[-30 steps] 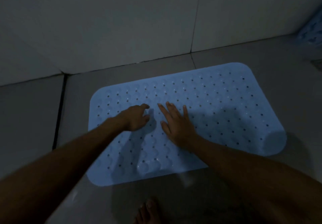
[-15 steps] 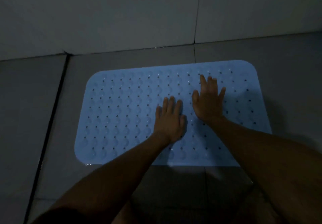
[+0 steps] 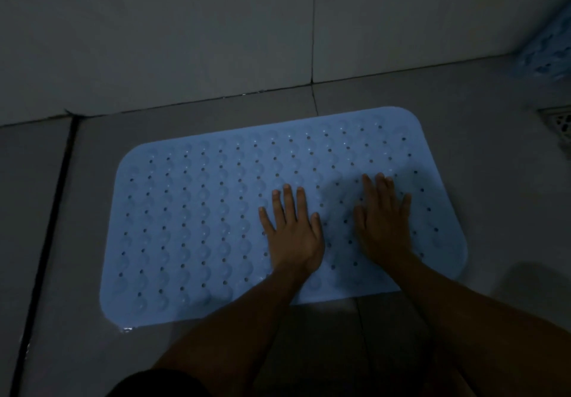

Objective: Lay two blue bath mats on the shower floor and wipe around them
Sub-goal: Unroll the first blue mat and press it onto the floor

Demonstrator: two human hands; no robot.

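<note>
A light blue bath mat (image 3: 197, 217) with rows of small holes lies flat on the grey tiled shower floor (image 3: 482, 93), close to the wall. My left hand (image 3: 293, 232) presses flat on the mat's middle, fingers spread. My right hand (image 3: 381, 220) presses flat on the mat's right part, fingers straight. A second blue mat (image 3: 548, 50) shows only as a patch at the far right edge, leaning at the wall.
The tiled wall (image 3: 185, 31) rises just behind the mat. A metal floor drain (image 3: 557, 121) sits at the right edge. A dark grout line (image 3: 46, 242) runs down the floor on the left. Some water glints at the mat's front left corner.
Both hands have slid rightward across the mat, from its left-middle to its middle and right part, staying flat. The view has shifted, bringing the drain and second mat into sight.
</note>
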